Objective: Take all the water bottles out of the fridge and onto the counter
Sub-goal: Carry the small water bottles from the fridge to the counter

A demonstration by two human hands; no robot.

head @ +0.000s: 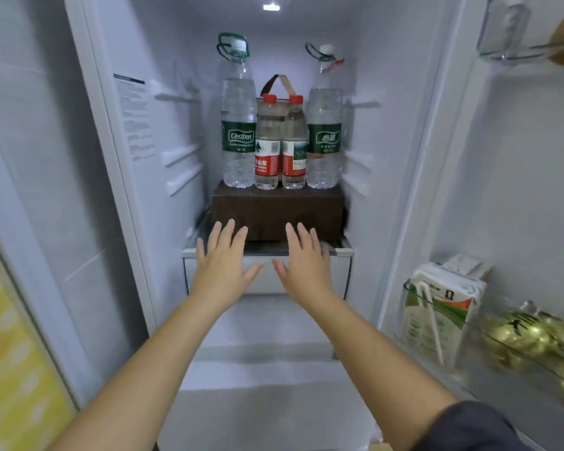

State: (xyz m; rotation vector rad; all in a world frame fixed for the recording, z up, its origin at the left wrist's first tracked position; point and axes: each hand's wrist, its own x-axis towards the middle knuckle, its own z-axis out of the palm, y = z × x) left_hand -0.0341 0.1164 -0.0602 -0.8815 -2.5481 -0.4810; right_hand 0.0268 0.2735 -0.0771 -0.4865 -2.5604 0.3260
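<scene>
Empty hands hovered before bottles inside the open fridge (173, 53).
Left hand (223, 265) and right hand (306, 268) were spread, holding nothing, near a brown box (277, 209) bearing the left tall bottle (238, 135), left small bottle (267, 148), right small bottle (294, 148) and right tall bottle (324, 135), all upright.

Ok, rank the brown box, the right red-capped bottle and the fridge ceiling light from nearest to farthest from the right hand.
1. Brown box, just beyond the right hand.
2. Right red-capped bottle, standing on that box.
3. Ceiling light, at the very top.
</scene>
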